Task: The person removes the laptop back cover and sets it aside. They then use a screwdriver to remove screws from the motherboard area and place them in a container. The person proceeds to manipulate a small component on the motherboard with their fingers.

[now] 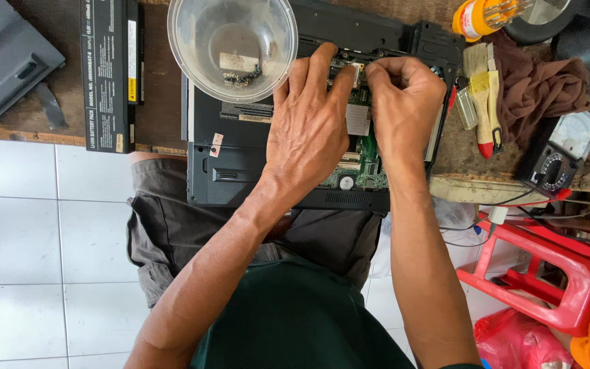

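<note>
A black laptop (240, 137) lies bottom-up on the wooden bench with a cover off, and its green circuit board (363, 174) is exposed. My left hand (308, 126) rests flat on the board with its fingers spread, the fingertips at a small pale part (357, 68) near the far edge. My right hand (404, 96) is curled, and its thumb and forefinger pinch that same part from the right. A clear plastic bowl (233, 44) holding several small screws sits on the laptop, just left of my left hand.
A black battery pack (109, 72) lies at the left, beside a grey panel (1, 61). To the right are a paintbrush (484, 96), a brown cloth (541, 85), a multimeter (560, 154) and an orange screwdriver holder (479, 15). A red plastic stool (548, 266) stands by my right arm.
</note>
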